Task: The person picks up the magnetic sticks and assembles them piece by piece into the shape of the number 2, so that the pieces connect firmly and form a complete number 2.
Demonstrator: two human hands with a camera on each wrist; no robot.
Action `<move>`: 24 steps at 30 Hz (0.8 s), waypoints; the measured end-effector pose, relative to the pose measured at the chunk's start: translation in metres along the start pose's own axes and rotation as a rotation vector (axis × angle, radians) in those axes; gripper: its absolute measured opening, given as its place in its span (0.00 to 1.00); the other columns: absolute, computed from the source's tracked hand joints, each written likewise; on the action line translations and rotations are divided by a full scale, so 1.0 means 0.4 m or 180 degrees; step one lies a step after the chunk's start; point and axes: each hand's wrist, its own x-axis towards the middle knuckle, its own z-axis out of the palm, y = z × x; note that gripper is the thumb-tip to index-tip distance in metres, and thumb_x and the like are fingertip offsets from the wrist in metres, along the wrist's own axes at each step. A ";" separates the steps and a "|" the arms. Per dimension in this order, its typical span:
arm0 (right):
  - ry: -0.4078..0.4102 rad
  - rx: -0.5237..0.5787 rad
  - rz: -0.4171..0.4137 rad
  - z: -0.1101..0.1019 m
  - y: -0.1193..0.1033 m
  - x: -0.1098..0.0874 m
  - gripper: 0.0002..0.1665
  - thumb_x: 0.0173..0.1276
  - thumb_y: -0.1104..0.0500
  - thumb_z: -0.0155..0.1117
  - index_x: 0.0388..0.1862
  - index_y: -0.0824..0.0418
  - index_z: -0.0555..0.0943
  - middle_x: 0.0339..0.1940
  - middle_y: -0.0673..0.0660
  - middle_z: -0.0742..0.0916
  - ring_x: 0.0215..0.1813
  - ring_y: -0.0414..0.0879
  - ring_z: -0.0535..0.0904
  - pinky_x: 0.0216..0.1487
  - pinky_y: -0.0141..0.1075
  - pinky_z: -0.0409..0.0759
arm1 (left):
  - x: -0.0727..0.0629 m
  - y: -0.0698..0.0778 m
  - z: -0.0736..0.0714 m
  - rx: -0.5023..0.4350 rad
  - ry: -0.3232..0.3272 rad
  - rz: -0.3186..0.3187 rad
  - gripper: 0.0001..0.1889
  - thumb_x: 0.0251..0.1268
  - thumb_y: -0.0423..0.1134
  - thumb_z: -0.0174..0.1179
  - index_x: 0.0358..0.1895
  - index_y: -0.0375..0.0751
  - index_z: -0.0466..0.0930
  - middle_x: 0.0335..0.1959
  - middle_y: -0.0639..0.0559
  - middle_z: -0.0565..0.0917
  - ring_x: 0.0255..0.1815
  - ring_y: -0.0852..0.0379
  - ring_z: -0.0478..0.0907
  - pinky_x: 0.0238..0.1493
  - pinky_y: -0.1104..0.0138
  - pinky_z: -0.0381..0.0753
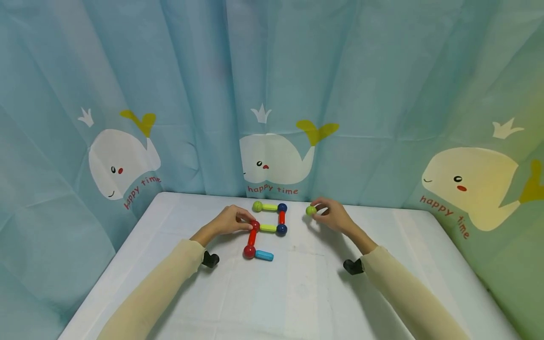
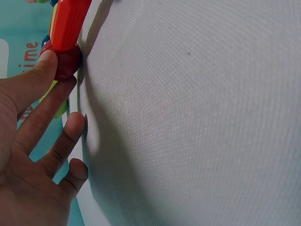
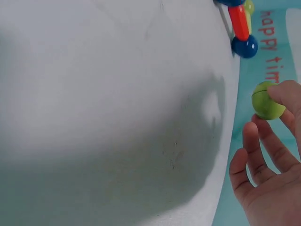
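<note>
My left hand (image 1: pixel 231 220) pinches a red ball (image 2: pixel 68 62) between thumb and fingertips. That ball joins a red rod (image 1: pixel 252 238) and a lime-green rod (image 1: pixel 268 228) in an S-like chain lying on the table. Up the chain come a blue ball (image 1: pixel 281 230), another red rod (image 1: pixel 282 218), a second blue ball (image 1: pixel 282 208), a lime-green rod (image 1: pixel 269 207) and a green ball (image 1: pixel 257 206). At the near end, a red ball (image 1: pixel 249 251) meets a light-blue rod (image 1: pixel 264 255). To the chain's right, my right hand (image 1: pixel 333 217) pinches a loose green ball (image 3: pixel 267 100), apart from the blue balls.
A white-covered table (image 1: pixel 314 293) lies beneath everything. Right behind its far edge hangs a blue curtain (image 1: pixel 361 165) printed with whales; more curtain stands along both sides. Black wrist mounts (image 1: pixel 353 267) sit at each sleeve cuff.
</note>
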 end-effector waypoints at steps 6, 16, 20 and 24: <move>-0.0058 0.0197 0.0030 0.002 -0.029 -0.044 0.17 0.60 0.57 0.68 0.49 0.54 0.79 0.45 0.58 0.86 0.40 0.51 0.82 0.41 0.39 0.78 | -0.002 -0.003 0.002 -0.0005 0.0004 0.0002 0.11 0.55 0.43 0.68 0.42 0.55 0.85 0.42 0.61 0.85 0.45 0.60 0.80 0.50 0.64 0.79; -0.0089 0.0407 -0.0024 0.021 -0.063 -0.108 0.16 0.59 0.55 0.70 0.46 0.52 0.79 0.43 0.53 0.85 0.40 0.51 0.81 0.42 0.40 0.79 | -0.005 0.000 0.001 -0.0011 -0.0012 0.0034 0.11 0.55 0.43 0.67 0.43 0.55 0.85 0.43 0.60 0.85 0.45 0.60 0.80 0.51 0.63 0.79; -0.0138 0.0508 -0.0056 0.028 -0.085 -0.129 0.15 0.59 0.55 0.69 0.46 0.52 0.79 0.42 0.51 0.85 0.39 0.51 0.81 0.40 0.38 0.80 | -0.005 0.006 -0.001 -0.0015 0.0003 -0.0014 0.11 0.55 0.43 0.67 0.43 0.55 0.85 0.43 0.60 0.85 0.46 0.59 0.80 0.51 0.63 0.79; -0.0196 0.0502 -0.0002 0.041 -0.104 -0.144 0.15 0.59 0.54 0.70 0.45 0.50 0.79 0.43 0.48 0.84 0.38 0.48 0.81 0.40 0.36 0.79 | -0.004 0.008 -0.001 -0.0009 0.0020 -0.0054 0.11 0.55 0.43 0.67 0.43 0.56 0.85 0.43 0.60 0.85 0.45 0.59 0.80 0.51 0.63 0.79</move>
